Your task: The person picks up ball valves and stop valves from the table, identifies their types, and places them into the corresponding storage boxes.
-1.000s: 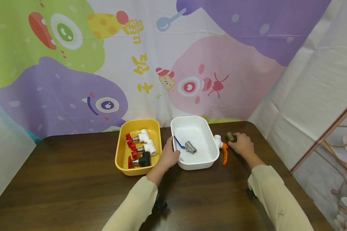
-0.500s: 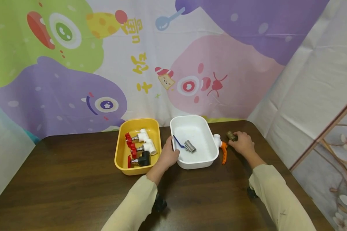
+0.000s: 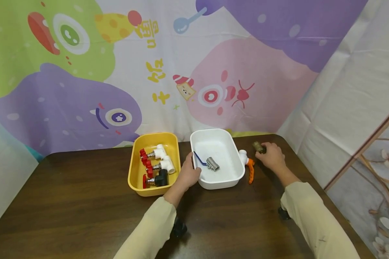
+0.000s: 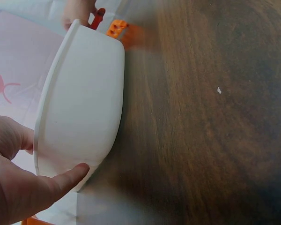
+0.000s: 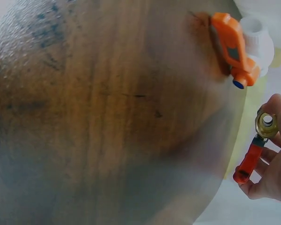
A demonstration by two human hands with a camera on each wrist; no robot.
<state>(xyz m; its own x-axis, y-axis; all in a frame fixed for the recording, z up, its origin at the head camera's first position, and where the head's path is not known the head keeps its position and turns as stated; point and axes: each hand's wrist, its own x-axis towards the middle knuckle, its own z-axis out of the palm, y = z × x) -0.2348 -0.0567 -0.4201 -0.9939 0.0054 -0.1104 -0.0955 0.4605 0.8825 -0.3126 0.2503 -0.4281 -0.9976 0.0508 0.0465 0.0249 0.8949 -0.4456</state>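
"One hand or two gripping something in the head view?"

"Both: the left hand [image 3: 188,175] grips the white tray [image 3: 221,185] at eight o'clock on its rim; the right hand [image 3: 272,157] holds a brass valve [image 3: 258,146] past the tray's three o'clock side."

"And the left wrist?"

"There the thumb [image 4: 61,184] presses the outer wall, other fingers partly hidden behind the rim."

"The right wrist?"

"The valve's red handle [image 5: 249,162], unseen from the head, points to seven o'clock, fingers curled about it; an orange-handled tap [image 5: 230,42] sits at eleven."
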